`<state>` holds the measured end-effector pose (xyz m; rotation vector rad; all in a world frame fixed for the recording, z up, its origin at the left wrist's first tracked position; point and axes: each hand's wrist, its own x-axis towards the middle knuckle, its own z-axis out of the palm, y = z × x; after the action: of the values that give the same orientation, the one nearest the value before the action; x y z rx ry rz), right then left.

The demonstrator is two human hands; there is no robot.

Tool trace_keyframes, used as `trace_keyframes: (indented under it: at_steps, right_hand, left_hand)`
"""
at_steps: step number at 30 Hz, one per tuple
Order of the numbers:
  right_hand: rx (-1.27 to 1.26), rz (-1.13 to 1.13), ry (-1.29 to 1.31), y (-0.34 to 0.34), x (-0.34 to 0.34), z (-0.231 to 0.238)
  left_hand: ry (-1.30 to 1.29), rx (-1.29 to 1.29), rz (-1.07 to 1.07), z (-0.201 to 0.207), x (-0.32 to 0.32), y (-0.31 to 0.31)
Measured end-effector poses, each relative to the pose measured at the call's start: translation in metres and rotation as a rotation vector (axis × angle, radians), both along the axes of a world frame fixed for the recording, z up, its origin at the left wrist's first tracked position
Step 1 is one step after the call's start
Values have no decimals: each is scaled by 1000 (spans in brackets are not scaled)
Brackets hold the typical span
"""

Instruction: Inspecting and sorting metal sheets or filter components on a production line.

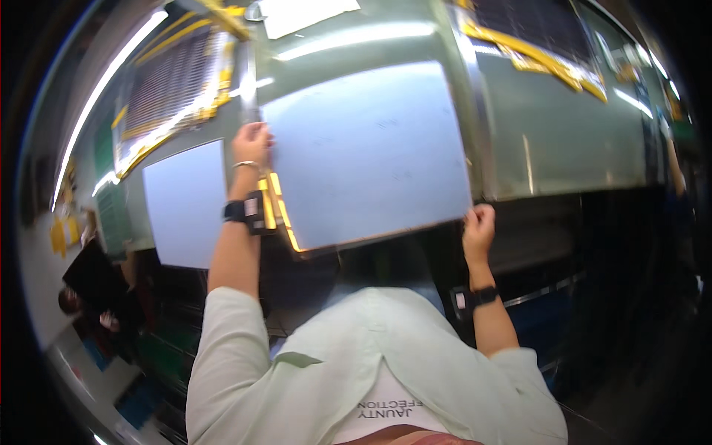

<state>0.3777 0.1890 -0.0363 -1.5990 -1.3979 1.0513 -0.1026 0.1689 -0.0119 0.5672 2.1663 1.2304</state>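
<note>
A large, flat, rectangular pale blue-white sheet [363, 156] spans the middle in front of me, its near edge reaching past the front edge of the green work surface [571, 148]. My left hand [254, 142] is closed on the sheet's left edge, close to its far left corner. At the near right corner, the fingers of my right hand [480, 226] are pinched on the sheet. Yellow-orange light gleams along its near left edge. What the sheet is made of I cannot tell.
Left of my left arm lies a second pale sheet [185, 204]. Dark, ribbed panels with yellow edging stand at the far left [167, 85] and far right [534, 33]. White paper [308, 15] lies at the back. Metal strips divide the surface. Another person [100, 289] is at far left.
</note>
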Motion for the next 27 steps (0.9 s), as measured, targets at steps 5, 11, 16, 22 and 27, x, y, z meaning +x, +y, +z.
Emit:
trace_keyframes:
  at_steps: [5, 11, 16, 22, 27]
  right_hand:
    - [-64, 71, -4, -4, -1, -2]
    - [-74, 92, -16, -7, 5, -7]
    - [-91, 97, -31, -5, 4, -5]
    - [-104, 96, -24, -3, 3, -4]
    - [-65, 145, -209, 0, 9, 9]
  left_hand:
    - [461, -243, 40, -27, -9, 19]
    - [522, -372, -60, -5, 8, 27]
    - [699, -431, -145, -14, 8, 27]
    - [776, -474, -196, -16, 9, 26]
    - [837, -693, -291, 0, 17, 37]
